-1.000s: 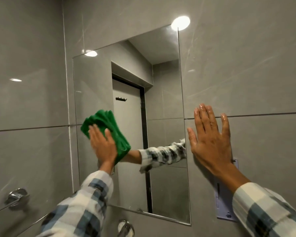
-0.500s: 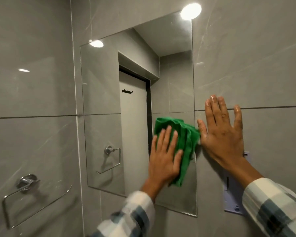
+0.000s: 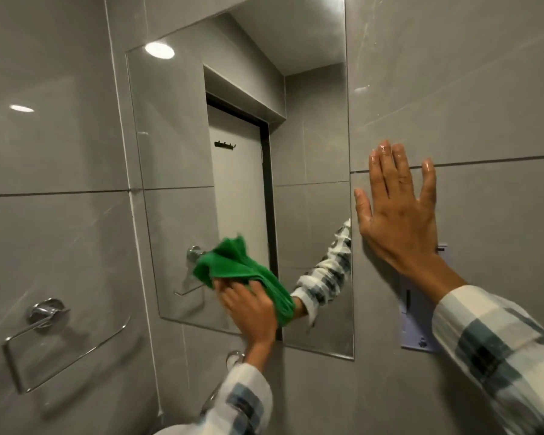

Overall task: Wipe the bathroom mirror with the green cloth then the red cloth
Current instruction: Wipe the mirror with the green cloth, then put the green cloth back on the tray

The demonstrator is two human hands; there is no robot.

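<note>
While the mirror (image 3: pixel 242 171) takes its first pass, I keep my right hand (image 3: pixel 396 215) flat and empty on the wall (image 3: pixel 453 89), likely for balance. My left hand (image 3: pixel 252 309) grips the green cloth (image 3: pixel 233 265) low on the glass. Motion blurs those fingers; no red cloth shows.

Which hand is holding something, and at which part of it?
The left hand presses the green cloth on the mirror, gripping its lower, bunched part. The right hand holds nothing; it lies flat on the wall.
</note>
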